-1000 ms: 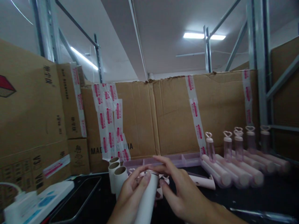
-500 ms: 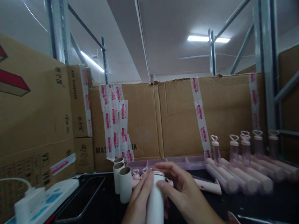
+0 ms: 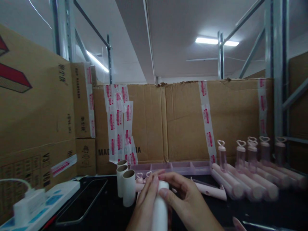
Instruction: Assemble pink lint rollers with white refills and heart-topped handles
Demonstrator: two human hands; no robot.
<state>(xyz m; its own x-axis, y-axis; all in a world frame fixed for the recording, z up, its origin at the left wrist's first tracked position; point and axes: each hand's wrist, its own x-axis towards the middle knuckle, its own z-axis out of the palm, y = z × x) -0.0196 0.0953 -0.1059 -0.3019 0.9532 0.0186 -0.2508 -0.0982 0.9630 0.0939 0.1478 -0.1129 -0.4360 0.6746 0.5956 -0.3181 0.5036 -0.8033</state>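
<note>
A white cylinder (image 3: 160, 210) stands upright between my hands at the bottom centre. My left hand (image 3: 145, 205) is wrapped along its left side, with the fingertips near its top. My right hand (image 3: 186, 199) holds it from the right, the thumb pressed near the upper end and the fingers curled behind. Just left of my hands are several white tubes (image 3: 129, 189) with brown inner rims. Behind my fingers, pink heart-topped pieces (image 3: 139, 177) are partly hidden. To the right lies a pale pink part (image 3: 211, 190).
Several pink cylinders (image 3: 250, 181) lie at the right, with clear heart-topped tubes (image 3: 223, 160) upright over them. A lilac divided tray (image 3: 183, 167) runs along the cardboard wall (image 3: 185, 128). At the left are a phone (image 3: 83, 202) and a white power strip (image 3: 55, 200).
Both hands remain around the white cylinder, whose top now sits slightly lower. The right fingers have closed in toward the left fingertips. The camera view has shifted a little.
</note>
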